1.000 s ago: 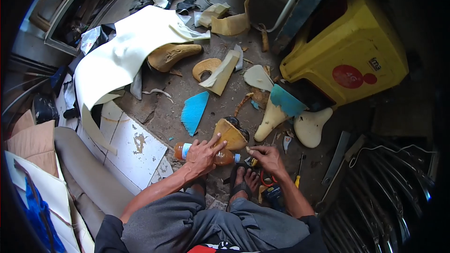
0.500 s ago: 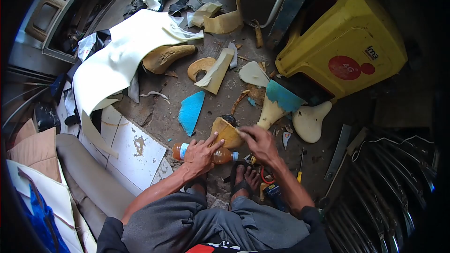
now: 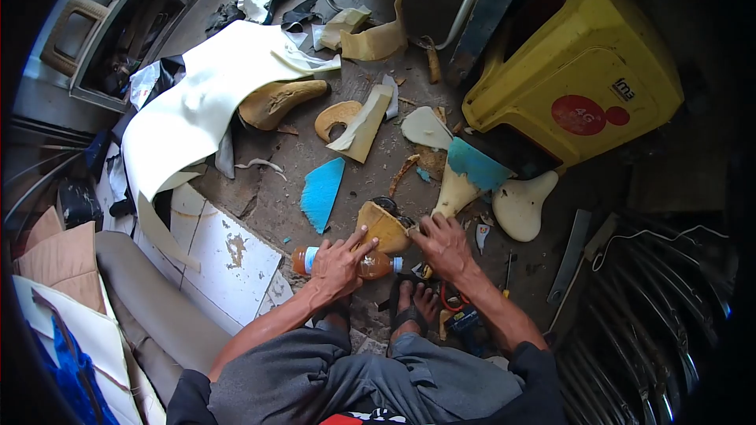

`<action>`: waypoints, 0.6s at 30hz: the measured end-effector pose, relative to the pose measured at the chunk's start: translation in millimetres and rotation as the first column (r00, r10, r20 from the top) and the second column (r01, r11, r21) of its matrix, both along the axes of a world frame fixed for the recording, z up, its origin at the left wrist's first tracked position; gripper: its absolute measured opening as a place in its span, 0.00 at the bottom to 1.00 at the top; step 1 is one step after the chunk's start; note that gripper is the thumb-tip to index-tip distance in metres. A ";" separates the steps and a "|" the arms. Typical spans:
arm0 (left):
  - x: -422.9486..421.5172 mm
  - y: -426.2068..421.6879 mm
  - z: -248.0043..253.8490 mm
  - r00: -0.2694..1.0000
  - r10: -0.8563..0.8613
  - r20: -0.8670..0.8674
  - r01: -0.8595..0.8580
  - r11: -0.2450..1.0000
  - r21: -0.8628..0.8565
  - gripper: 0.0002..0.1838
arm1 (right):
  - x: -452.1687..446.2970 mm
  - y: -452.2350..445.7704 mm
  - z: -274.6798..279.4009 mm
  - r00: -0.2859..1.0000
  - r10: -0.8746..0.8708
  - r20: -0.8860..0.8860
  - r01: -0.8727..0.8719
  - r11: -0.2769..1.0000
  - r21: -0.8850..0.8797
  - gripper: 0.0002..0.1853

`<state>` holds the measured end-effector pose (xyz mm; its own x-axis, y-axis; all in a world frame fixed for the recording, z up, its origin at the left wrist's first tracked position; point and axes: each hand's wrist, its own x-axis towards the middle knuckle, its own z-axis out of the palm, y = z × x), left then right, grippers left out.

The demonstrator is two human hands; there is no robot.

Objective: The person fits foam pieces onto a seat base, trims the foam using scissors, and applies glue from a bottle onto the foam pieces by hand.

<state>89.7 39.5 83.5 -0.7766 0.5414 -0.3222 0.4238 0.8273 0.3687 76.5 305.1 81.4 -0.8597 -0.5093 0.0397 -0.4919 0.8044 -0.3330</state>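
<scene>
A yellow-brown foam piece (image 3: 383, 227) lies in front of my feet, with a dark round thing (image 3: 385, 204) behind its far edge. My left hand (image 3: 337, 263) reaches across a plastic bottle (image 3: 376, 266) of orange-brown liquid lying on its side. Its thumb and index finger hold the near left edge of the foam; the other fingers are over the bottle. At the foam's right corner, my right hand (image 3: 444, 245) is closed in a pinch, knuckles up. A small pale bit shows at its fingertips, too small to name.
Around lie a blue foam scrap (image 3: 322, 194), a pale saddle-shaped piece (image 3: 524, 205), a large white sheet (image 3: 193, 98) and a screwdriver (image 3: 507, 275). A yellow plastic stool (image 3: 583, 71) lies tipped at right. Curved metal parts (image 3: 638, 323) stand at lower right.
My right hand has shifted a little right and down, slightly away from the foam's corner. The left hand keeps its place on the foam and bottle.
</scene>
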 end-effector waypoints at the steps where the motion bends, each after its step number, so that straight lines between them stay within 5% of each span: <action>1: -0.3 0.4 0.0 1.000 -0.003 -0.010 0.003 1.000 0.000 0.47 | 10.1 2.6 -4.1 0.999 -0.014 -0.030 0.014 1.000 0.000 0.13; 4: -0.3 0.1 -2.2 1.000 0.004 0.007 -0.004 1.000 0.002 0.47 | 29.8 17.6 -22.2 0.997 -0.032 -0.075 0.037 0.997 0.072 0.16; 9: 2.4 -0.1 -0.5 1.000 0.004 0.011 -0.004 1.000 -0.007 0.48 | 15.0 3.2 6.4 0.955 -0.273 0.112 0.284 0.954 -0.093 0.16; 12: 1.7 1.7 -3.4 1.000 0.001 -0.005 -0.001 1.000 0.003 0.48 | -14.1 -7.8 1.2 0.979 -0.202 0.028 0.204 0.956 -0.209 0.19; 14: 0.8 -0.1 -3.7 1.000 -0.009 -0.022 0.009 1.000 -0.001 0.47 | -22.1 -13.4 -10.7 0.998 -0.046 0.047 0.051 0.993 -0.106 0.18; 18: -0.3 0.6 -1.0 1.000 0.012 0.016 -0.012 1.000 -0.004 0.48 | -9.7 -9.2 -3.3 0.999 -0.037 0.040 0.039 0.997 -0.064 0.18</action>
